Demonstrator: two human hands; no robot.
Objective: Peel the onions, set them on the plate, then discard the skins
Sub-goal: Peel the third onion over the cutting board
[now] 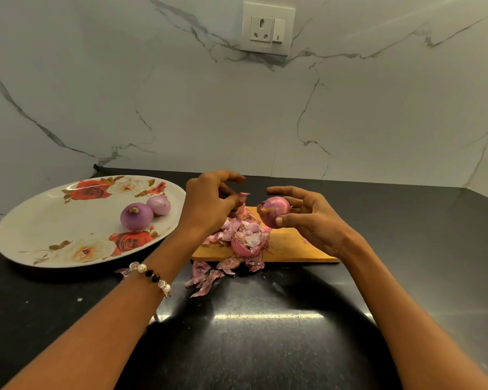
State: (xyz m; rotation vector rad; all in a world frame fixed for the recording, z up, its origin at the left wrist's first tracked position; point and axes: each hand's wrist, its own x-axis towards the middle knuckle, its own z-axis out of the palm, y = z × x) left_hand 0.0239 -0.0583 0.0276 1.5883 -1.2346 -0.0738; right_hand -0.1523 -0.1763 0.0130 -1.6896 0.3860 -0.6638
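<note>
My right hand (307,218) holds a partly peeled red onion (276,211) between thumb and fingers above the wooden cutting board (293,246). My left hand (212,204) pinches a torn strip of onion skin (241,199) just left of that onion. A heap of pink skins (243,235) lies on the board's left part, and more skins (206,277) have spilled onto the black counter in front. Two peeled onions (137,216) (159,205) sit side by side on the floral plate (54,220) at the left.
The black counter (251,333) runs to a white marble wall at the back, with a socket and switch (268,29) high on it. The plate overhangs near the counter's left edge. One skin scrap (122,272) lies beside my left wrist.
</note>
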